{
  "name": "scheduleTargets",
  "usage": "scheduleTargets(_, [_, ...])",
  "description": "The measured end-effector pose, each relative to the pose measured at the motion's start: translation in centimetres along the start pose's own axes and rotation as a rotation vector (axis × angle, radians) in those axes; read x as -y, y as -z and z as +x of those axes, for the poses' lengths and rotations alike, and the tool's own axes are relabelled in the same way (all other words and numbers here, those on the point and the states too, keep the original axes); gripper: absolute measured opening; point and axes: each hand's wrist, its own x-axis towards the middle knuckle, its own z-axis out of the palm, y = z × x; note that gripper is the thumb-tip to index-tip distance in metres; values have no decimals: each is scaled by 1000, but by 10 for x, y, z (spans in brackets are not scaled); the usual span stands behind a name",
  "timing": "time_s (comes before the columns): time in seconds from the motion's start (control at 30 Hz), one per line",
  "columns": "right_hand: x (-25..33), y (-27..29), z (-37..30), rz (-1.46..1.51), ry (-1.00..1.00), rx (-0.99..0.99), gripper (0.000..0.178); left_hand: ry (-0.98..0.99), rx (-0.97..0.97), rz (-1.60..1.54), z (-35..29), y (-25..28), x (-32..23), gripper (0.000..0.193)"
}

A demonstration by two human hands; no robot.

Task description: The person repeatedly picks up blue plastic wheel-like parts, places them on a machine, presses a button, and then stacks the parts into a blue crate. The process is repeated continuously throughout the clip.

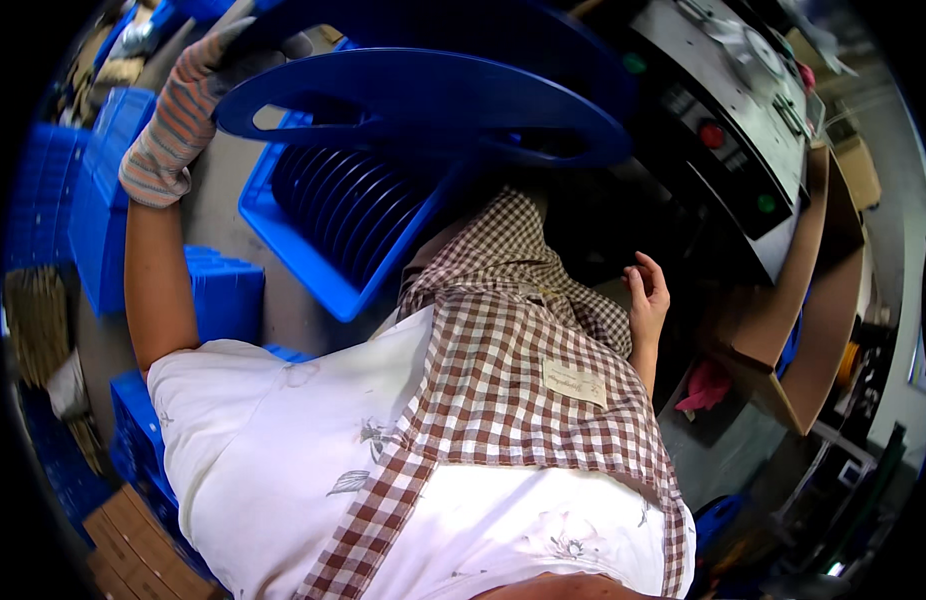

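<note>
My left grip (198, 75), in a striped work glove, is closed on the rim of a large blue plastic reel (423, 105) held raised over a blue crate (283, 235) of upright reels. My bare right grip (648, 295) hangs loosely curled, holding nothing, beside my checked apron (503, 370).

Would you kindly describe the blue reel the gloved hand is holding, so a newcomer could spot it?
Start at the blue crate of upright reels, left of the checked apron. Just above it, the striped-gloved left hand grips a big blue reel. It alone is lifted out, its flat round flange facing up.
</note>
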Motion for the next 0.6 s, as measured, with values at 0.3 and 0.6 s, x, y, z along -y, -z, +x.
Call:
scheduleTargets(0.3, [-6, -28, 0, -189, -51, 109, 29, 321, -74, 390, -3, -87, 206, 45])
scheduleTargets(0.6, [-5, 0, -29, -154, -151, -9, 33, 600, -230, 551, 26, -77, 261, 49])
